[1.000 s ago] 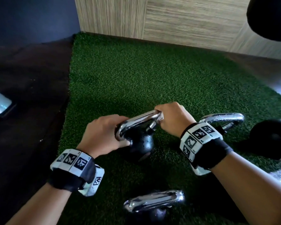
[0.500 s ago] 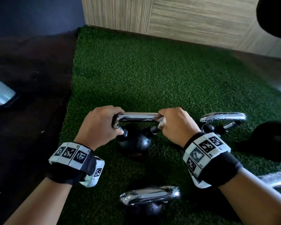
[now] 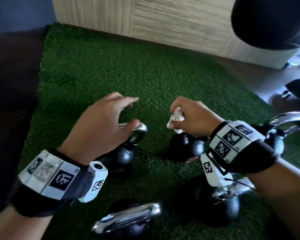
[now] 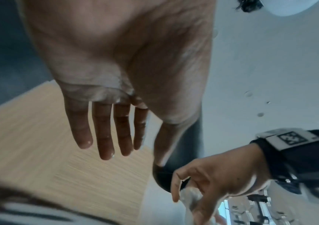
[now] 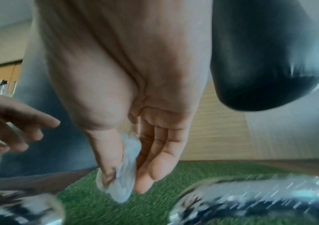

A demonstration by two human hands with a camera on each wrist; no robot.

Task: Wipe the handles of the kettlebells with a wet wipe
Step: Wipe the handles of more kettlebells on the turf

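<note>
Several black kettlebells with chrome handles stand on a green turf mat (image 3: pixel 145 75). My left hand (image 3: pixel 134 110) hovers open, fingers spread, just above the chrome handle (image 3: pixel 141 127) of the left kettlebell (image 3: pixel 124 155); the left wrist view shows its fingers (image 4: pixel 104 137) straight and holding nothing. My right hand (image 3: pixel 178 111) pinches a crumpled white wet wipe (image 3: pixel 176 119) between thumb and fingers, raised over a second kettlebell (image 3: pixel 185 148). In the right wrist view the wipe (image 5: pixel 126 175) hangs from that pinch above the turf.
More kettlebells stand close by: one near the front edge (image 3: pixel 128 217), one under my right wrist (image 3: pixel 220 198), one handle at far right (image 3: pixel 291 118). A wood-panelled wall (image 3: pixel 163 23) bounds the mat behind, dark floor (image 3: pixel 10 101) lies to the left, a black rounded object (image 3: pixel 270 19) hangs upper right.
Both hands have let go of the chrome handle they gripped and lifted off it. The left hand has opened; the right keeps the wipe pinched. The view has shifted and blurred.
</note>
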